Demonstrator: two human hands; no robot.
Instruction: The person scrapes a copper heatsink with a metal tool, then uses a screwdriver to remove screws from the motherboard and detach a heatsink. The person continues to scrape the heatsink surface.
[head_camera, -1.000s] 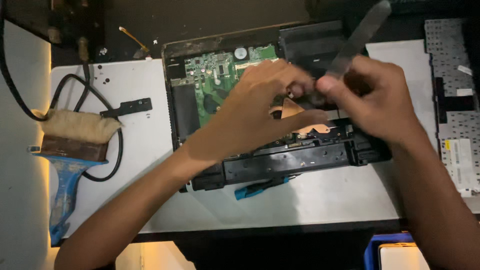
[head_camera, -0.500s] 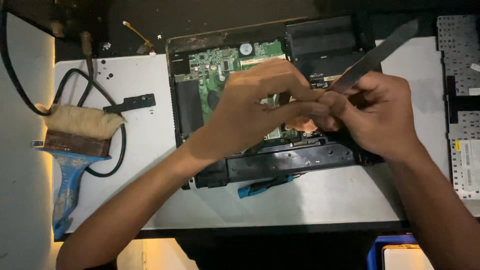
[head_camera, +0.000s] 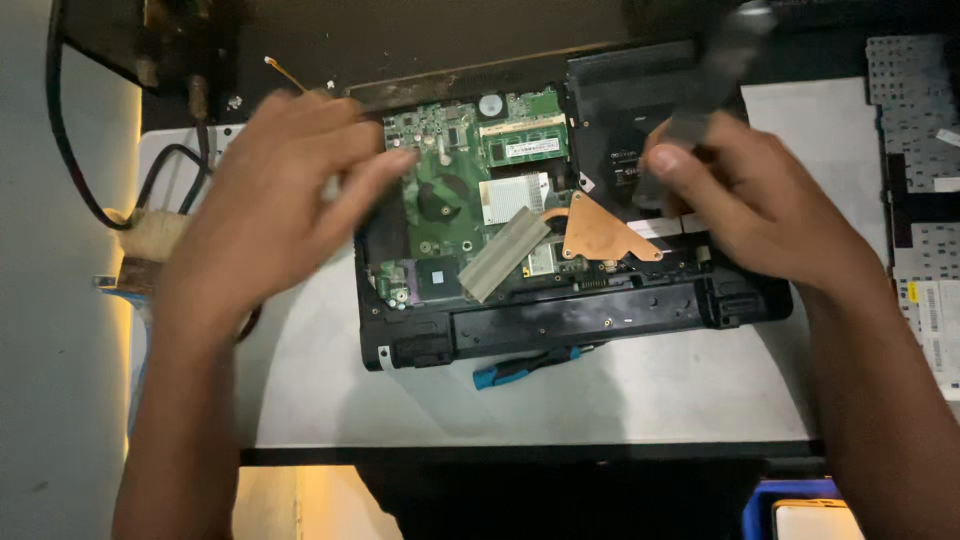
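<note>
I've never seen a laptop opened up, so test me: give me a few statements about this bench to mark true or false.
1. The right hand holds a flat grey metal tool. True.
2. The green circuit board of the opened black laptop lies covered. False: it is exposed.
3. The left hand grips the blue-handled screwdriver. False: the screwdriver lies on the white mat, in front of the laptop.
4. A triangular copper plate sits inside the laptop. True.
5. A detached grey keyboard lies at the right edge. True.
</note>
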